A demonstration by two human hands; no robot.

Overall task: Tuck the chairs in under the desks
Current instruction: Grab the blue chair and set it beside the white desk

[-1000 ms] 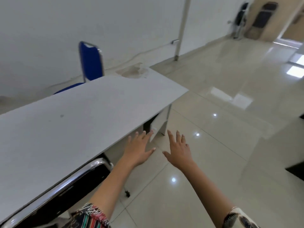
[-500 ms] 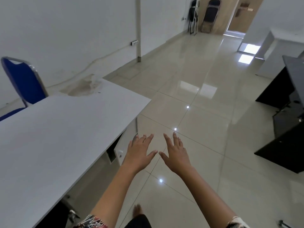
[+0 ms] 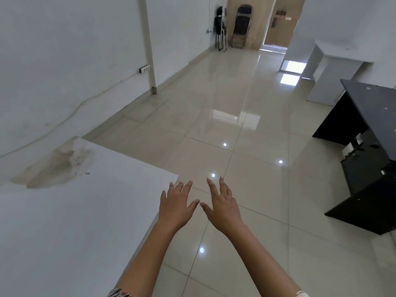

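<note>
I have both hands out in front of me, palms down and empty. My left hand (image 3: 176,207) is spread flat with the fingers apart, hovering just past the near corner of the white desk (image 3: 70,221), holding nothing. My right hand (image 3: 222,205) is just beside it, also spread wide with nothing in its grasp; the two thumbs nearly meet over the tiled floor (image 3: 214,116).

The white desk fills the lower left of my view, its top bare apart from a brownish stain (image 3: 53,168) towards its far corner. I see no chair at this desk from here. The only chairs I can make out are two dark folding chairs (image 3: 242,26) leaning by the far wall near the doorway, well apart from me.

On my right stands a black desk (image 3: 372,108), with more dark panels below and in front of it; I cannot tell what they belong to. Beyond it is a white counter (image 3: 334,67). A cable (image 3: 90,97) runs along the left wall to a socket strip beside a white pipe (image 3: 147,46).
</note>
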